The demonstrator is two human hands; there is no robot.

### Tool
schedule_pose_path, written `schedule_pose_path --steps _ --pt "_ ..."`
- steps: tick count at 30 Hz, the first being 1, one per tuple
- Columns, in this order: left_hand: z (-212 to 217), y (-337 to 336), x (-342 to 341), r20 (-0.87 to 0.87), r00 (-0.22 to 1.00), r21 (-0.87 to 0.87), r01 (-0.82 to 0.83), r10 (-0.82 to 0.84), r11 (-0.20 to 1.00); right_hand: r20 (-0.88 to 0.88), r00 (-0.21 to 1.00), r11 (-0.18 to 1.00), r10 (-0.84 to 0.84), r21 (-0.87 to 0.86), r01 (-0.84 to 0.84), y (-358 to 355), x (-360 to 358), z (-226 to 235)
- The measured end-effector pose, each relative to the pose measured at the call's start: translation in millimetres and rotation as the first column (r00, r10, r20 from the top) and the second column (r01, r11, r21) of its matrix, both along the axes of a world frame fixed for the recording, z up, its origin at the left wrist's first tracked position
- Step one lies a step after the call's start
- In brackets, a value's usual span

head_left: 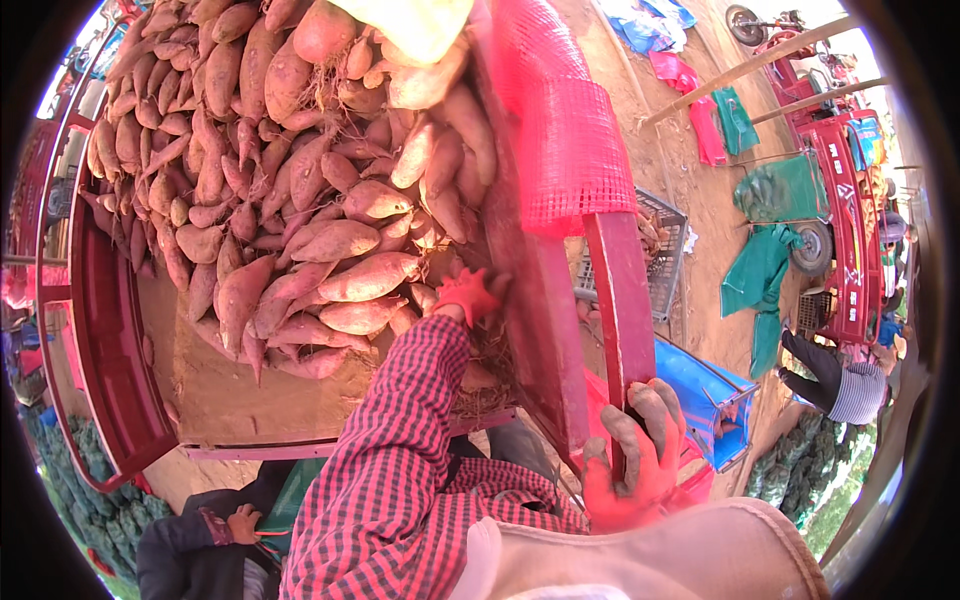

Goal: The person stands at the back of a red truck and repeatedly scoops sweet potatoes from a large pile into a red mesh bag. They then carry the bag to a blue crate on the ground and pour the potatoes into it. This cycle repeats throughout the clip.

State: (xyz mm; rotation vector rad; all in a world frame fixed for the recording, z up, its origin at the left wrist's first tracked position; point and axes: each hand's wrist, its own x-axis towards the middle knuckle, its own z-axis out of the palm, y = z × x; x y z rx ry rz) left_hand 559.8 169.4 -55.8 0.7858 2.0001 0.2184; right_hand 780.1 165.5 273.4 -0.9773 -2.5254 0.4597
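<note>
Off to your right stood a red truck (850, 230), green tarps (760, 275), a blue crate (705, 385) and a wire crate (665, 250); a crouching person (840, 380) was nearby.

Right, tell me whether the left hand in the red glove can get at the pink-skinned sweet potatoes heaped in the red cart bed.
Probably yes. The red-gloved left hand is already at the edge of the sweet potato pile, with nothing between them. The right hand grips the red tailgate.

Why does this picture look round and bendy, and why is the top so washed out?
Head view: a fisheye lens rounds the frame, blackens the corners and bows the dark red metal cart side. Hard sunlight bleaches the pale sack at the top; the heap of pink-skinned sweet potatoes stays sharp. The red-gloved left hand and red-gloved right hand look crisp.
</note>
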Motion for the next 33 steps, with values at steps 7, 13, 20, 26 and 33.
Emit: schedule_pose_path --steps 7,13,20,26,33 --pt "-4.1 12.8 19.9 -0.043 0.996 -0.103 0.079 -0.083 0.992 0.018 1.0 1.0 0.0 0.027 -0.001 -0.9 -2.6 -2.1" --pt "7.3 -28.5 -25.2 0.366 0.93 0.249 -0.119 0.021 0.961 0.035 0.999 1.0 0.003 -0.026 -0.002 -3.2 -3.1 4.4" --pt "66.0 -112.5 -40.9 0.927 -0.115 0.003 -0.95 -0.358 0.312 -0.105 0.992 0.996 0.076 0.061 -0.07 -1.6 2.8 -0.1" --pt "181.4 -116.3 23.4 0.944 -0.066 -0.024 -0.991 -0.325 0.131 -0.503 0.816 0.954 0.285 0.235 -0.188 -11.3 17.2 11.5" --pt "260.8 -143.3 120.4 0.945 0.266 0.28 -0.958 -0.192 0.054 -0.624 0.756 0.572 -0.201 -0.701 -0.426 -36.9 35.6 5.9"
